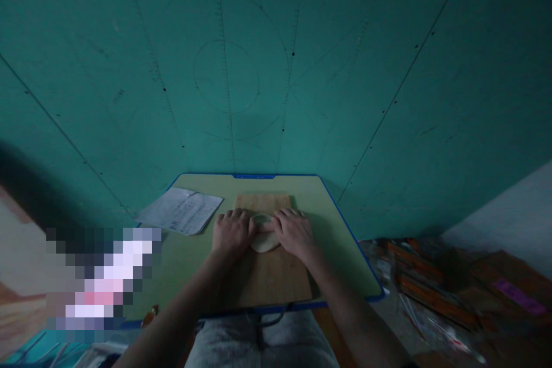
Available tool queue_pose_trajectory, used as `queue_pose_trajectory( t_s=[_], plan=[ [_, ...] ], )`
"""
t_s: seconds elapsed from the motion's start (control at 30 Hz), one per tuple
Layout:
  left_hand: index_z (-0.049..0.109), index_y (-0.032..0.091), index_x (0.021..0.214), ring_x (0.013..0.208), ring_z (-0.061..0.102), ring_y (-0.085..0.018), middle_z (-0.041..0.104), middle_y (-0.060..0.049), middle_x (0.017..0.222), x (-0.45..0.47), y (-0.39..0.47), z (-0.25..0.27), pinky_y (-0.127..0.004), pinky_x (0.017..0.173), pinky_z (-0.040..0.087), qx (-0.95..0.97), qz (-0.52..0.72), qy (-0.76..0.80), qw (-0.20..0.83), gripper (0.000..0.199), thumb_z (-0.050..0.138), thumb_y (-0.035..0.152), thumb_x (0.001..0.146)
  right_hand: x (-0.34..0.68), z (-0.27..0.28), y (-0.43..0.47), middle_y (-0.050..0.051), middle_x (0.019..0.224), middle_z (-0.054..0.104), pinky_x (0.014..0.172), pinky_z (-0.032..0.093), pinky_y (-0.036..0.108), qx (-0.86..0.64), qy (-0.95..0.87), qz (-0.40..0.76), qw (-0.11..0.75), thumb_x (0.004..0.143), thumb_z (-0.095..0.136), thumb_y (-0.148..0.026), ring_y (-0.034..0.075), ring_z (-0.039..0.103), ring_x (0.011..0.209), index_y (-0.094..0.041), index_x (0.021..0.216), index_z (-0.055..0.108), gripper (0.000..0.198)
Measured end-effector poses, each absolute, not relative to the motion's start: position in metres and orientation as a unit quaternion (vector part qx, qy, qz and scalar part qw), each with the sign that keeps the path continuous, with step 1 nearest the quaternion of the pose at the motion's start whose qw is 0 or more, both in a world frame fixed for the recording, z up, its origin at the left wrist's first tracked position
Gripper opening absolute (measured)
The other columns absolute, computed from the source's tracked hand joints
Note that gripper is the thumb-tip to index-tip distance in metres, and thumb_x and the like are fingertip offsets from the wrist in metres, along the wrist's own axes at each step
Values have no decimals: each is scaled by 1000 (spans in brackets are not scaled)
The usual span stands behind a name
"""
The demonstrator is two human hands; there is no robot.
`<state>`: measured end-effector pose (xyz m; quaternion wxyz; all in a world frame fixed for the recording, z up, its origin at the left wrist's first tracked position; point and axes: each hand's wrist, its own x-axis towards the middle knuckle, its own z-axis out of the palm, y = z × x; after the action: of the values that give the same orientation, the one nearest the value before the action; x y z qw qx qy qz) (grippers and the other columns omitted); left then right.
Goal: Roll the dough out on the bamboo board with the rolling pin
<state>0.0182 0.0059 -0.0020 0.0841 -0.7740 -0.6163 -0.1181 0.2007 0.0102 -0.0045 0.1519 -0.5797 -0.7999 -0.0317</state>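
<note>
A wooden board [269, 279] lies on a small pale green table with a blue rim [345, 215]. On the board sits a pale round lump, like dough [264, 241], with a ring-shaped thing at its far edge. My left hand [232, 233] and my right hand [294, 231] lie palm down on either side of the lump, fingers curled over it and pressing on it. Most of the lump is hidden under my hands.
A printed paper sheet [183, 210] lies on the table left of the board. A teal wall with drawn lines [259, 69] rises right behind the table. Boxes and packets [431, 287] clutter the floor at the right.
</note>
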Motion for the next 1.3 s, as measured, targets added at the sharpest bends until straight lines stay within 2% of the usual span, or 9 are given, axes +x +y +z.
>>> queue_pose_trajectory(
  t_s=[0.13, 0.3, 0.47, 0.63, 0.8, 1.0, 1.3],
  plan=[
    [69, 18, 94, 90, 64, -31, 71, -12, 96, 19, -7, -4, -41, 75, 40, -780, -125, -607, 83, 39, 35, 35, 100, 202, -6, -4, 8, 115, 71, 89, 41, 37, -574, -803, -40, 156, 104, 39, -36, 24, 61, 108, -23, 122, 64, 34],
    [67, 18, 93, 92, 61, -32, 69, -13, 96, 20, -28, -12, -45, 79, 41, -778, -157, -598, 113, 34, 38, 36, 100, 202, -13, -25, 9, 108, 69, 86, 41, 40, -579, -797, -53, 164, 100, 49, -38, 27, 58, 103, -23, 116, 64, 26],
    [64, 15, 103, 91, 59, -31, 67, -13, 99, 18, -47, -22, -46, 85, 42, -791, -188, -561, 157, 28, 48, 38, 97, 203, -26, -43, 11, 111, 66, 100, 37, 48, -567, -795, -59, 208, 94, 58, -35, 29, 55, 106, -19, 124, 59, 34],
    [57, 12, 124, 109, 58, -33, 67, -17, 116, 13, -57, -34, -51, 100, 39, -790, -235, -537, 178, 36, 51, 31, 94, 205, -36, -52, 13, 124, 63, 114, 28, 52, -549, -792, -49, 262, 92, 61, -29, 30, 51, 119, -16, 131, 54, 42],
    [56, 15, 129, 115, 57, -33, 67, -16, 122, 12, -60, -38, -52, 106, 37, -784, -240, -553, 148, 40, 51, 30, 92, 208, -40, -55, 14, 130, 62, 117, 26, 53, -542, -789, -38, 286, 90, 59, -26, 29, 49, 126, -16, 133, 54, 45],
    [57, 19, 128, 117, 58, -33, 67, -15, 124, 13, -60, -35, -52, 108, 37, -780, -241, -565, 117, 39, 51, 32, 91, 209, -39, -54, 13, 130, 62, 117, 27, 53, -539, -788, -14, 296, 90, 56, -23, 29, 50, 125, -18, 134, 55, 45],
    [58, 16, 129, 120, 54, -34, 64, -17, 127, 15, -64, -25, -53, 111, 32, -778, -211, -589, 64, 41, 49, 31, 93, 212, -37, -53, 14, 130, 61, 116, 25, 51, -534, -797, -8, 283, 91, 53, -25, 29, 49, 125, -15, 134, 55, 44]
  ],
)
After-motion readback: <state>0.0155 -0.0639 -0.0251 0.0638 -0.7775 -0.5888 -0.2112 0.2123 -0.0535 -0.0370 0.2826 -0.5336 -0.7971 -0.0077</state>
